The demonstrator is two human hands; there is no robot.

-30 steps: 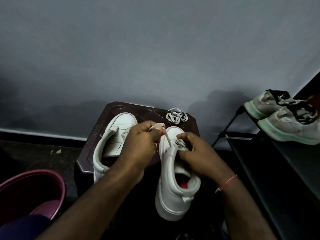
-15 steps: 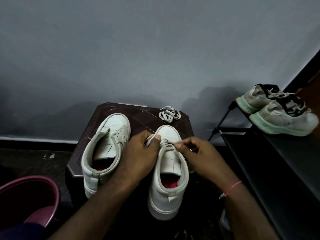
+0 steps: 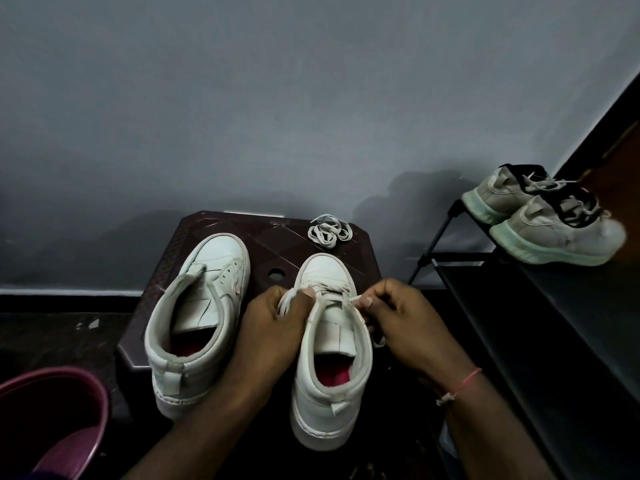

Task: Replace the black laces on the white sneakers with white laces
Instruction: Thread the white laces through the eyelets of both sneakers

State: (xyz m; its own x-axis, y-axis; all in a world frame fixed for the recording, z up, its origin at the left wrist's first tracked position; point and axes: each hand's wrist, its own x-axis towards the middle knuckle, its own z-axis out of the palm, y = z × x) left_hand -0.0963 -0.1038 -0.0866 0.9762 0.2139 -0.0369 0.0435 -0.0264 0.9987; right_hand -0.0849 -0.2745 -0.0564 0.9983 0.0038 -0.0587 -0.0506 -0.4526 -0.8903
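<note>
Left hand (image 3: 273, 327) pinches one white lace (image 3: 332, 289) end; right hand (image 3: 398, 317) pinches the tip at the right-hand sneaker's (image 3: 330, 386) 1 o'clock eyelet. Keep lace flat, tension even. Spare lace coil (image 3: 329, 232) lies at the stool's (image 3: 214, 230) 12 o'clock.

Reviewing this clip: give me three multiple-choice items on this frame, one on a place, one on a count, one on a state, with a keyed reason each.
1. Where is the spare coiled lace?
A. On the stool's far edge
B. In the bucket
C. On the rack

2. How many shoes stand on the stool?
A. One
B. Two
C. Four

3. The left sneaker is:
A. Fully laced
B. Unlaced
C. Upside down

Key: A, the coil lies behind the right sneaker; B, a pair stands there; B, its eyelets are bare.
</note>
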